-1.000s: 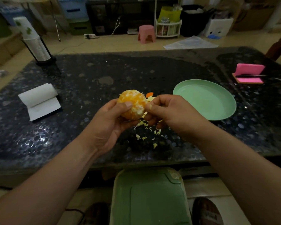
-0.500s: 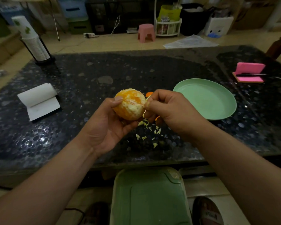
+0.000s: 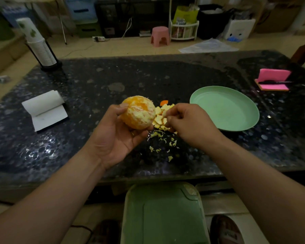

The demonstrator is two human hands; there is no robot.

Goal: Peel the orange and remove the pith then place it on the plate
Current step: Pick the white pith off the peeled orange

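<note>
- Orange (image 3: 138, 112): rind fully off, with pale pith in patches over the flesh. It is held above the table (image 3: 113, 81), centre of the scene, left of the plate and well apart from it.
- Left hand (image 3: 116, 136): palm up, fingers and thumb curled round the orange, gripping it from below and from the left side.
- Right hand (image 3: 188, 125): just right of the orange and not touching it. The fingers are curled, and thumb and forefinger are closed on what looks like a small pith scrap (image 3: 165, 112). The peel behind makes its outline hard to separate.
- Peel pieces (image 3: 159, 118): a heap on the table between the two hands.
- Pith shreds (image 3: 161, 143): scattered on the table nearer the person.
- Plate (image 3: 224, 110): green, on the table at right, nothing on it.
- Other stock: open paper pad (image 3: 44, 110) at left, cup stack (image 3: 39, 46) at far left, pink block (image 3: 273, 79) at far right.
- Step in hand, as judged: pith removal, well advanced but not finished.
- Next move, as judged: drop the pinched scrap onto the shreds, take the right fingertips back to a remaining white patch and turn the orange in the left hand to expose it. Only after that does the fruit go right onto the plate.
</note>
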